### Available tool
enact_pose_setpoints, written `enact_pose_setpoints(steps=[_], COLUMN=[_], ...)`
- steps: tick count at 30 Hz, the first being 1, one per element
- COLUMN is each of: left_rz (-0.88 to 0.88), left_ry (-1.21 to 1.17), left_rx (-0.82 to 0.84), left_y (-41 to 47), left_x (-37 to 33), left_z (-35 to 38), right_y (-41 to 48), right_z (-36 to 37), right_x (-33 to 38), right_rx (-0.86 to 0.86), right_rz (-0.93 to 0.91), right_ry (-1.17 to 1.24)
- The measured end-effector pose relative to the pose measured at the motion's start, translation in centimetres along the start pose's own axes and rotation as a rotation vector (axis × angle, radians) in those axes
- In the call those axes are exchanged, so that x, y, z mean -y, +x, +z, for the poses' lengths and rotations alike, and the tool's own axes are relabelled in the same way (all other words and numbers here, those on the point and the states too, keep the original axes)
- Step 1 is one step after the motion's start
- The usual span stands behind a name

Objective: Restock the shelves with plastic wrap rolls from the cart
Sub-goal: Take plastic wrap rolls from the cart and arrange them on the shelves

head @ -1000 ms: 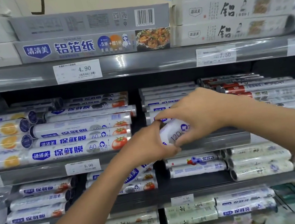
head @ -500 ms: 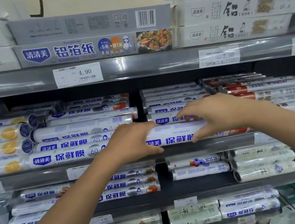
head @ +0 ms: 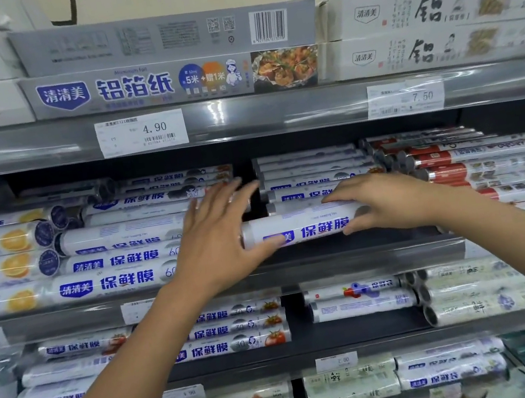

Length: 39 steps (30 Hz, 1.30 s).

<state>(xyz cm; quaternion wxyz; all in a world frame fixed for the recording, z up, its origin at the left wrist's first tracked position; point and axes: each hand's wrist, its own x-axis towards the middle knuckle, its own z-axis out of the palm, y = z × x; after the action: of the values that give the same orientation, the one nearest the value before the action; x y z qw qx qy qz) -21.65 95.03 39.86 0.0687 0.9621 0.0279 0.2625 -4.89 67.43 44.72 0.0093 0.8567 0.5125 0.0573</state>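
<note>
A white plastic wrap roll point(head: 304, 226) with blue lettering lies lengthwise at the front of the middle shelf point(head: 369, 262), in the gap before a stack of like rolls point(head: 315, 190). My right hand point(head: 386, 202) grips the roll's right end, fingers over the top and thumb underneath. My left hand point(head: 215, 238) is at the roll's left end with its fingers spread and straight; the palm and thumb touch the roll.
Stacked blue-label rolls point(head: 121, 279) fill the shelf to the left, and red-label rolls point(head: 492, 167) lie to the right. Foil boxes point(head: 165, 83) sit on the shelf above. Lower shelves hold more rolls point(head: 236, 343). A price tag point(head: 142, 132) hangs above.
The roll turned from end-on to lengthwise and now lies on the middle shelf. My left hand's fingers straightened from a curled hold. My right hand stayed on the right end.
</note>
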Motion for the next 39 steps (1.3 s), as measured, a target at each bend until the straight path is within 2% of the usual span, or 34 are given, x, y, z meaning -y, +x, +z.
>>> enact_pose_setpoints(steps=[3, 6, 9, 12, 19, 31, 36, 39], left_rz=[-0.103, -0.102, -0.1, -0.094, -0.087, -0.078, -0.079, -0.088], left_ry=[0.082, 0.188, 0.209, 0.232, 0.254, 0.235, 0.21, 0.184], left_rx=[-0.019, -0.024, -0.047, -0.069, -0.119, -0.117, -0.093, -0.098], left_y=[-1.4, -2.5, -2.4, -2.4, -2.4, -2.4, -2.4, -2.5], left_x=[2.8, 4.1, 4.2, 4.2, 4.2, 4.3, 4.4, 4.1], left_z=[1.3, 2.9, 3.4, 3.5, 3.8, 3.7, 3.3, 3.0], right_y=[0.0, -0.3, -0.5, -0.6, -1.6, -2.4, -3.3, -4.5], right_z=[1.2, 2.4, 3.4, 4.2, 5.8, 4.7, 5.9, 6.4], right_x=[-1.9, -3.3, -4.2, -4.5, -4.4, -2.0, 0.4, 1.6], right_rx=[0.016, 0.038, -0.019, -0.099, -0.173, -0.133, -0.33, -0.367], right_rz=[0.07, 0.133, 0.179, 0.141, 0.182, 0.34, 0.439, 0.448], right_ry=[0.061, 0.125, 0.223, 0.256, 0.212, -0.044, -0.053, -0.039])
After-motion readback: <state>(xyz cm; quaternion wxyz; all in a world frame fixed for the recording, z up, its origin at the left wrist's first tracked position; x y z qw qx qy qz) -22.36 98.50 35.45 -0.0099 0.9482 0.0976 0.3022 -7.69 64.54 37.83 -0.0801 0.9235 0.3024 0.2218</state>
